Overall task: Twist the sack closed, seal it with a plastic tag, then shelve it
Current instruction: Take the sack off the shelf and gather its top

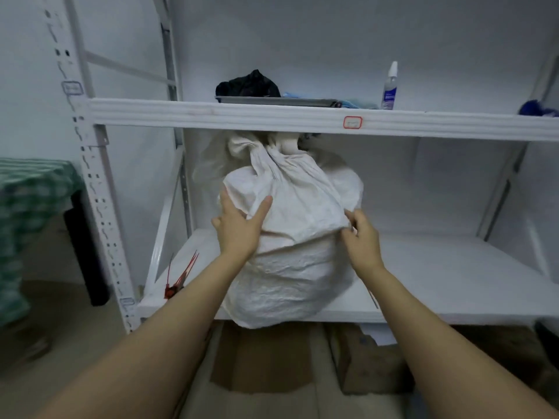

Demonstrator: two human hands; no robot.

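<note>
Head view: crumpled white sack (298,237), neck twisted.

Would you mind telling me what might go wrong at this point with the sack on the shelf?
The sack bulges past the front edge of the lower shelf, so it may tip forward if the left hand and right hand let go. Its twisted neck reaches the upper shelf beam and could snag when pushed back. No tag shows on the neck; the red tags lie aside, so it may untwist.

We see a white lower shelf (438,282) bearing our tied white sack (290,267), red plastic tags (178,282) at its left front corner
</note>
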